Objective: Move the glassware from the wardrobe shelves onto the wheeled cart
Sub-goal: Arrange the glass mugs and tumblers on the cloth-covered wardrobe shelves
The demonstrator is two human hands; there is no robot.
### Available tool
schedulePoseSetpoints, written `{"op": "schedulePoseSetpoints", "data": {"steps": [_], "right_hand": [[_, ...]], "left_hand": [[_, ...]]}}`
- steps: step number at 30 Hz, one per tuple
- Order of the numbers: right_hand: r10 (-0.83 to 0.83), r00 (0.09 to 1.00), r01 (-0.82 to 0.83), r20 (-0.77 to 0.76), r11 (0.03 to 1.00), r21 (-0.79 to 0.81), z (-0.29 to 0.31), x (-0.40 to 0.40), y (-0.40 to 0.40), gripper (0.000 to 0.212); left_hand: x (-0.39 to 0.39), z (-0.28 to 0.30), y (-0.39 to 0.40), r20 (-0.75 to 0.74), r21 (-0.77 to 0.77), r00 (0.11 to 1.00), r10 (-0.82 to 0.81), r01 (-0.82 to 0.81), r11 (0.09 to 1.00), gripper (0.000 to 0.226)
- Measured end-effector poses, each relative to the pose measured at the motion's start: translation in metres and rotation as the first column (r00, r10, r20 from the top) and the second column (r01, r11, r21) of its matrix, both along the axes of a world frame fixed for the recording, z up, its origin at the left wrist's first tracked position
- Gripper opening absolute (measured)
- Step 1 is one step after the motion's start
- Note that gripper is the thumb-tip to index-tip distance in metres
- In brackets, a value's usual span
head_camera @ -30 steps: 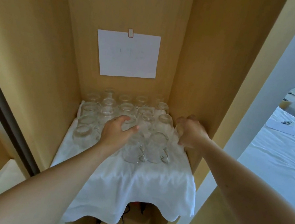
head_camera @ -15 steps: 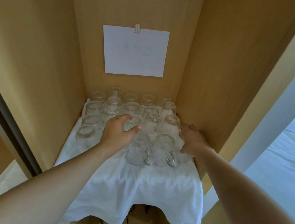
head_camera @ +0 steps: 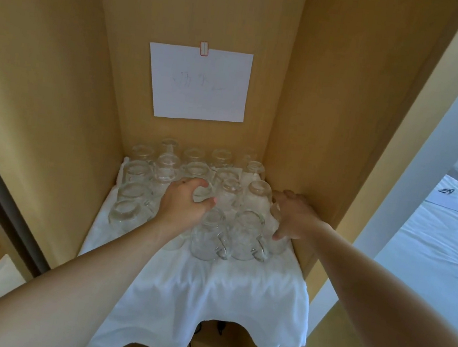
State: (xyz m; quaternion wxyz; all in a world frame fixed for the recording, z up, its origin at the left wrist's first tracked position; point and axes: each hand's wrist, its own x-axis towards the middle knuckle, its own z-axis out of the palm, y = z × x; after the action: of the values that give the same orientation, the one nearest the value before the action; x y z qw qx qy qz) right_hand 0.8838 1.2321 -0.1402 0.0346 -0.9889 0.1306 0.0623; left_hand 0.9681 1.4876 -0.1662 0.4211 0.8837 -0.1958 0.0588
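Clear glass mugs [head_camera: 214, 234], upturned, clustered on white cloth [head_camera: 205, 293] between both hands. Left hand [head_camera: 185, 207] curled round glass [head_camera: 200, 191]. Right hand [head_camera: 293, 217] grips rightmost glass [head_camera: 277, 240] by wardrobe wall [head_camera: 331, 129].

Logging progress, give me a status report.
Left hand grips a glass. Right hand grips another. Packed neighbours crowd both.
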Motion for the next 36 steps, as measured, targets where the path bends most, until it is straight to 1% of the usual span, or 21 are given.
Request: {"op": "schedulePoseSetpoints", "data": {"steps": [4,8,13,17,21,24,29,34,36], "right_hand": [[-0.007,0.996,0.004,0.088,0.999,0.037,0.009,0.000,0.006,0.106],[0.004,0.984,-0.018,0.177,0.997,0.077,0.015,0.007,0.022,0.100],[0.034,0.978,-0.049,0.207,0.997,0.067,0.022,0.024,0.058,0.099],[0.070,0.972,-0.083,0.224,0.995,0.051,0.027,0.043,0.094,0.093],[0.097,0.959,-0.118,0.268,0.991,0.063,0.029,0.060,0.130,0.087],[0.112,0.955,-0.140,0.276,0.987,0.084,0.029,0.074,0.153,0.087],[0.098,0.954,-0.146,0.285,0.978,0.150,0.026,0.099,0.180,0.086],[0.083,0.956,-0.149,0.283,0.964,0.221,0.023,0.128,0.184,0.084],[0.074,0.961,-0.140,0.267,0.961,0.240,0.020,0.143,0.181,0.084]], "left_hand": [[0.002,0.005,0.001,0.013,0.023,1.000,-0.012,0.012,1.000,0.043],[0.008,0.014,0.009,0.013,0.020,0.999,-0.034,0.033,0.999,0.045],[0.022,0.025,0.031,0.009,0.017,1.000,-0.023,0.023,1.000,0.043],[0.034,0.032,0.056,0.034,0.054,0.999,-0.022,0.020,0.998,0.052],[0.043,0.038,0.082,0.060,0.052,0.998,-0.002,-0.001,0.999,0.042],[0.053,0.044,0.098,0.092,0.121,0.996,0.014,-0.025,0.992,0.044],[0.074,0.049,0.111,0.035,0.168,0.999,0.026,-0.032,0.985,0.050],[0.094,0.046,0.108,-0.122,0.079,0.992,0.033,-0.024,0.997,0.048],[0.105,0.046,0.104,-0.139,0.064,0.989,0.049,-0.041,0.997,0.044]]}}
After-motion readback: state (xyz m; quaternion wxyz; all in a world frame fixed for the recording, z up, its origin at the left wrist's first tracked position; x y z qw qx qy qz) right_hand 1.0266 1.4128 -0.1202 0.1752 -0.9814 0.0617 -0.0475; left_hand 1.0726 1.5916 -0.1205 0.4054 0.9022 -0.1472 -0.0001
